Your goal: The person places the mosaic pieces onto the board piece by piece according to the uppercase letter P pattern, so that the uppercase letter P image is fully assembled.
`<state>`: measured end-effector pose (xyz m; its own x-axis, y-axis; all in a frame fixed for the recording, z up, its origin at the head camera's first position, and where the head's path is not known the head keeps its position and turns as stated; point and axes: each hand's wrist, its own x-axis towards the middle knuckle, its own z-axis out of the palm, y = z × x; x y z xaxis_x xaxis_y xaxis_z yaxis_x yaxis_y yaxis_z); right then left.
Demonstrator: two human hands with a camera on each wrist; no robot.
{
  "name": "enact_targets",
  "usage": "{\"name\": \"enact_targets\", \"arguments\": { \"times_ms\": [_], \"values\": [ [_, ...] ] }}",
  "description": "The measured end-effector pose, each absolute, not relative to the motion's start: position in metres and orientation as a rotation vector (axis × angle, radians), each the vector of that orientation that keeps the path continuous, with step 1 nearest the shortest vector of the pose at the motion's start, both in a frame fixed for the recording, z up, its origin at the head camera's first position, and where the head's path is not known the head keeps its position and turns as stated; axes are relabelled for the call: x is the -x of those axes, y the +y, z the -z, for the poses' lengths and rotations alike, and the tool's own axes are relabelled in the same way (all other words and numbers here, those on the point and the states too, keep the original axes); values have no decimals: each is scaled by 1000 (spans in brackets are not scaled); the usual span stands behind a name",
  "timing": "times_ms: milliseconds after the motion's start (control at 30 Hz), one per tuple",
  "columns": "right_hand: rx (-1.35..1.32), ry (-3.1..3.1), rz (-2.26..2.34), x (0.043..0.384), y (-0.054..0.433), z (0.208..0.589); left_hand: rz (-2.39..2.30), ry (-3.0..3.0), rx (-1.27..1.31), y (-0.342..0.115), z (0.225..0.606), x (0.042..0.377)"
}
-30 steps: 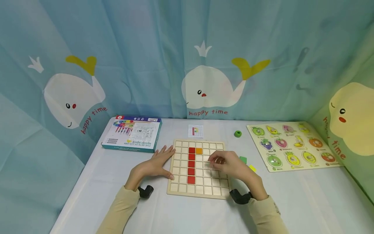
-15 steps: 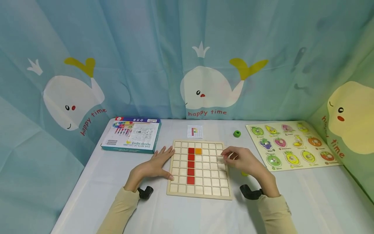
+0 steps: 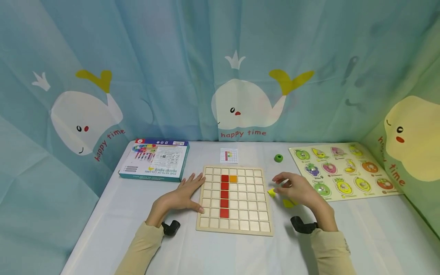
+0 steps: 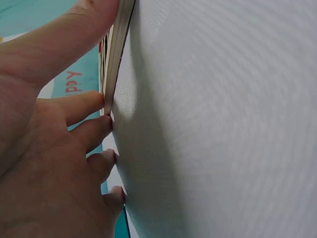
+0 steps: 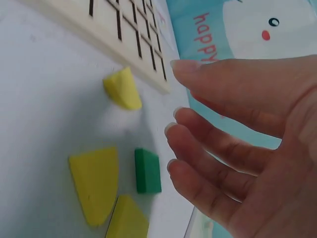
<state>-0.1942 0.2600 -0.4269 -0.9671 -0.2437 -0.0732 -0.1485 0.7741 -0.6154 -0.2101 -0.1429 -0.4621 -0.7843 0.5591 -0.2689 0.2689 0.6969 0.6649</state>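
Note:
In the head view my left hand [image 3: 185,192] lies spread, its fingertips and thumb at the left edge of the wooden grid board [image 3: 240,233]. Red square tiles [image 3: 224,194] form a column on the board, with an orange tile [image 3: 233,179] beside the top one. My right hand [image 3: 296,188] hovers off the board's right side, fingers loosely bent and nothing between them. Under its fingertips a small yellow piece [image 5: 123,89] sits tilted near the board's edge. Two more yellow pieces [image 5: 95,184] and a green block [image 5: 147,171] show in the right wrist view; the hand hides the green one from the head view.
A pattern card [image 3: 228,156] lies behind the board. A boxed bead set [image 3: 154,160] is at the back left. To the right are a green bead [image 3: 278,158] and a fruit puzzle board [image 3: 347,172]. A whale-print curtain [image 3: 192,68] rises behind the table.
My right hand has moved from over the board to the right, off its edge. A yellow piece now shows beside the board under that hand. The left hand stays in place.

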Motion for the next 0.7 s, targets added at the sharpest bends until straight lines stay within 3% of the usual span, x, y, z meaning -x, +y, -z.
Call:
{"name": "enact_targets", "arguments": {
  "times_ms": [700],
  "values": [
    [198,2789,912,195,274,440,-866,2441,-651,-144,463,210]
  ]
}}
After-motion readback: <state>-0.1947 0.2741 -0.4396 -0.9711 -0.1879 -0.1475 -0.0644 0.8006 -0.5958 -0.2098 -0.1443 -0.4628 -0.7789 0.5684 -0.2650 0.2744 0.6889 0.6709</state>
